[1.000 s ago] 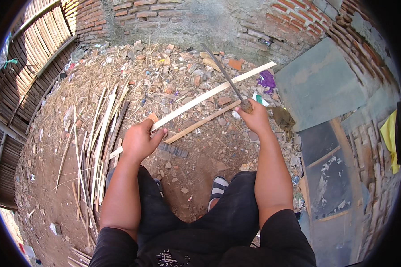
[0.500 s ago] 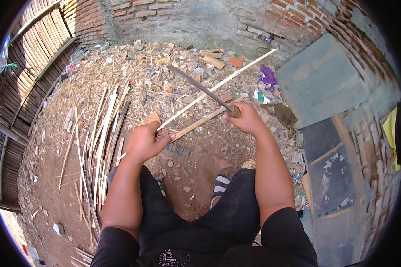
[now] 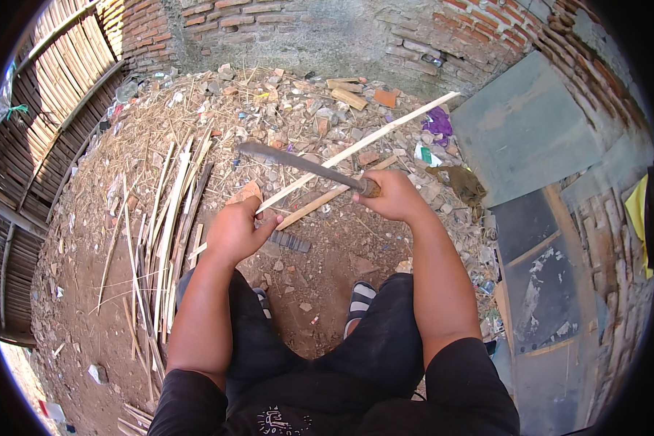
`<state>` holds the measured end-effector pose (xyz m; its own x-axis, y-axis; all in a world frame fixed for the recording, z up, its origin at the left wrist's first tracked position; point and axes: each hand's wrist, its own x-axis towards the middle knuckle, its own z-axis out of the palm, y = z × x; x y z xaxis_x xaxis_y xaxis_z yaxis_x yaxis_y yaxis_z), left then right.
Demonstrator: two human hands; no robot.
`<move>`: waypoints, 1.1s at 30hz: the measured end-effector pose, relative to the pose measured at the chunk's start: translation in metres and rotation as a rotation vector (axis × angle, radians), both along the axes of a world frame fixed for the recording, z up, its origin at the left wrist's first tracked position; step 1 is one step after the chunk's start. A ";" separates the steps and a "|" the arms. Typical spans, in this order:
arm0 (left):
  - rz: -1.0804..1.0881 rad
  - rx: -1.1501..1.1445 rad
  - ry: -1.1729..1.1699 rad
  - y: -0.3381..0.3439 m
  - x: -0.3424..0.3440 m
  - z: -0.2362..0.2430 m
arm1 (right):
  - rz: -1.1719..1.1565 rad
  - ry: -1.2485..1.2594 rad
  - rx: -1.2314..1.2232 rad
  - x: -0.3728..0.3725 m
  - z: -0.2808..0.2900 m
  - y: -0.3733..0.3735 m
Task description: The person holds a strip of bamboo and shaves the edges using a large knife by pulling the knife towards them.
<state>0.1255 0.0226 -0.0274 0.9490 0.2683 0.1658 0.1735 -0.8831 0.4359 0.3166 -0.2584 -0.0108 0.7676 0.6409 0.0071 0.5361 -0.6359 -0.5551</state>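
A long pale strip of bamboo or wood (image 3: 357, 145) is gripped near its close end by my left hand (image 3: 237, 231), and it slants away to the far right. My right hand (image 3: 392, 195) is closed around the short handle of a machete (image 3: 291, 159). The machete's dark blade points left and crosses the strip; whether it touches it I cannot tell. Beneath them a browner wooden strip (image 3: 314, 206) lies aslant near the ground. A dark ridged block (image 3: 291, 241) rests on the dirt beside my left hand.
At left, several long strips (image 3: 168, 231) lie in a loose pile. Rubble and straw cover the ground up to a brick wall (image 3: 305, 36). Grey panels (image 3: 527, 131) lean at right, near a purple plastic scrap (image 3: 437, 125). A slatted bamboo wall (image 3: 58, 94) stands left.
The machete blade has swung left and toward me, with my right hand shifting slightly left. The held strip's far end has dipped a little and moved right. My left hand keeps its grip.
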 end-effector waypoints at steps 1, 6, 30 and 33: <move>-0.003 0.002 -0.033 0.003 0.003 -0.004 | -0.085 0.108 0.085 0.014 -0.007 -0.013; 0.032 0.011 -0.006 0.003 0.004 -0.005 | -0.173 -0.044 0.081 0.015 -0.009 -0.025; 0.046 -0.023 -0.066 0.000 0.004 -0.004 | 0.110 -0.128 0.015 -0.007 -0.002 0.006; 0.024 -0.006 -0.062 0.008 0.003 -0.009 | 0.181 -0.175 -0.063 -0.011 0.002 0.011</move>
<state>0.1290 0.0304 -0.0363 0.9304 0.2915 0.2220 0.1669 -0.8765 0.4515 0.3061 -0.2470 -0.0091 0.6309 0.7711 0.0855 0.7287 -0.5511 -0.4066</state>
